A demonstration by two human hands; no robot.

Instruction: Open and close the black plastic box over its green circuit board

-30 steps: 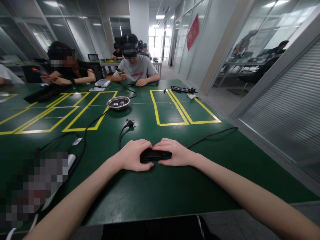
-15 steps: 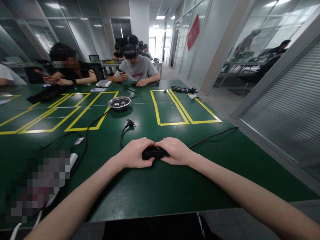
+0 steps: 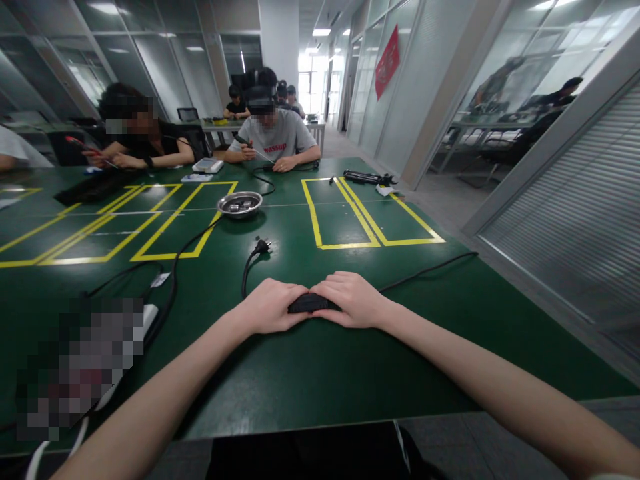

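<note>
A small black box-shaped device, like a power adapter (image 3: 310, 304), lies on the green table (image 3: 320, 373) right in front of me. My left hand (image 3: 270, 307) grips its left end with curled fingers. My right hand (image 3: 350, 300) grips its right end the same way, and the fingertips of both hands meet over the top. Most of the device is hidden under my fingers. A black cable (image 3: 425, 270) runs off to the right from under my right hand. Another black cable with a plug (image 3: 259, 248) leads away from my left hand.
A metal bowl (image 3: 240, 203) with small parts stands mid-table among yellow taped rectangles (image 3: 345, 220). A white power strip (image 3: 147, 313) and cables lie at the left. Two people sit working at the far side. A black tool (image 3: 367, 178) lies at the far right.
Both hands have closed in tighter over the black device, covering more of it, and shifted slightly away from me. The device looks flatter between my fingers now.
</note>
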